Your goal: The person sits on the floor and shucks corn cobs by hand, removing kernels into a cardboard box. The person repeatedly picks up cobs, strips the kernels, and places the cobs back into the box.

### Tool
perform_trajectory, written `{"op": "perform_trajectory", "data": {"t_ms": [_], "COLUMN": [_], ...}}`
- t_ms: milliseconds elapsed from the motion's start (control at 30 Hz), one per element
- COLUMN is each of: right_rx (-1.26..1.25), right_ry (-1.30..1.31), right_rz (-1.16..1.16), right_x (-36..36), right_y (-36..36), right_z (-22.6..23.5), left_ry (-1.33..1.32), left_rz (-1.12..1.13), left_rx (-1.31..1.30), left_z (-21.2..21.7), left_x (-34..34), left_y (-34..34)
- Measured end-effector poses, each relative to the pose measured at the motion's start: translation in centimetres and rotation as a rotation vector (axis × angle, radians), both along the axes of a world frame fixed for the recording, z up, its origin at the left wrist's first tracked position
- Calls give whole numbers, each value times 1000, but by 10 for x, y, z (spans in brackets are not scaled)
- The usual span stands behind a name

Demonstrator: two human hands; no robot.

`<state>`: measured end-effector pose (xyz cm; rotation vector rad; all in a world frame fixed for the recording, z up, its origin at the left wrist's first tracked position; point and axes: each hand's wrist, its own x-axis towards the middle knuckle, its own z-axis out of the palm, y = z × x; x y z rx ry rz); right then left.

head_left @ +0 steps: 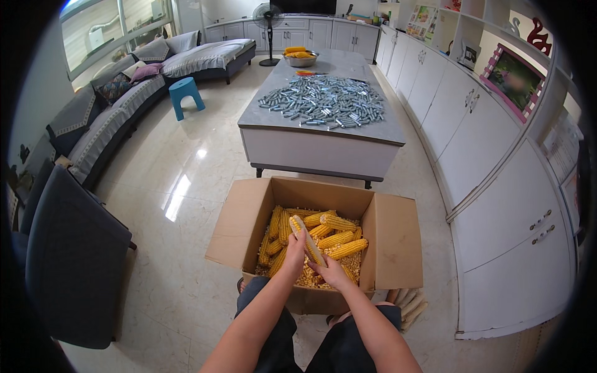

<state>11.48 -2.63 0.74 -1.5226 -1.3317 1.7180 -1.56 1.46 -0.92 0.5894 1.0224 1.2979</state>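
Head view — left grip (296, 252) and right grip (334, 273) closed round one corncob (312, 248), apparently part-stripped — over the carton (397, 239).

A blue stool (185, 89) stands near a grey sofa (115, 115), a black fan (269, 25) beyond

Partly stripped corn cob (313, 248), tilted, held above yellow cobs (348, 249)
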Motion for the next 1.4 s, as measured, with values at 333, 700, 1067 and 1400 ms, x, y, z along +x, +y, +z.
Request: {"op": "perform_trajectory", "data": {"t_ms": [333, 700, 1067, 1400], "right_rx": [-31, 59, 48, -20], "right_ry": [208, 58, 22, 92], "right_rz": [170, 163, 163, 137], "right_x": [8, 1, 3, 8], "right_y": [-7, -19, -19, -16], "right_z": [5, 2, 7, -2], "left_ry": [-314, -5, -208, -334], "left_rz": [39, 149, 134, -13], "left_rx": [96, 79, 15, -136], "left_z": [37, 19, 23, 27], "left_x": [-30, -21, -23, -30], "left_y": [8, 11, 13, 14]}}
